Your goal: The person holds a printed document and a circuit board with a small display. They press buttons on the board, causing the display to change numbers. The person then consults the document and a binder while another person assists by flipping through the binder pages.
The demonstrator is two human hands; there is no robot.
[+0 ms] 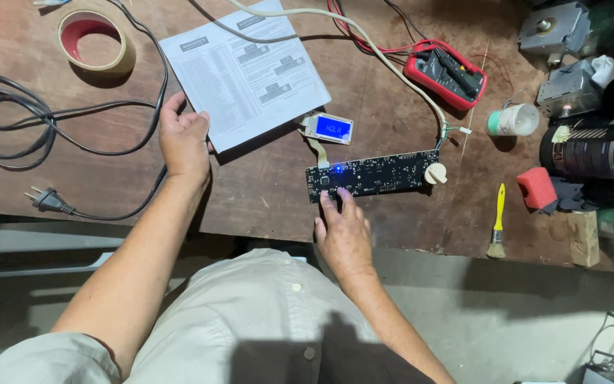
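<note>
- Worn brown workbench (pixel 264 206), scuffed and crowded, seen from above with a grey floor below its near edge.
- Near the bench's middle: long black circuit board (pixel 371 175), lying flat, a blue light lit close to its left end and a cream knob (pixel 435 173) at its right end.
- Just up-left of the board: small display module (pixel 329 128) glowing blue, joined to the board by a flat ribbon — powered up, judging by the glow.
- Right hand (pixel 342 238) at the board's near-left edge, fingers stretched out and fingertips pressing on the board; nothing gripped.
- Left hand (pixel 184 139) well left of the board, palm down, fingers spread loosely on the bench, touching the lower corner of a printed sheet (pixel 246 71); nothing held.
- Up-right of the board: red multimeter (pixel 445 73), leads coiled on top, apparently not probing anything.
- Far left of the board: black power cord (pixel 44 131), its plug lying loose on the bench.
- Progress, as a judgement: board wired and live, display lit, button-pressing apparently under way — meter checks not visibly begun.
- Right of the board: yellow-handled brush (pixel 497 226), red block (pixel 536 188).
</note>
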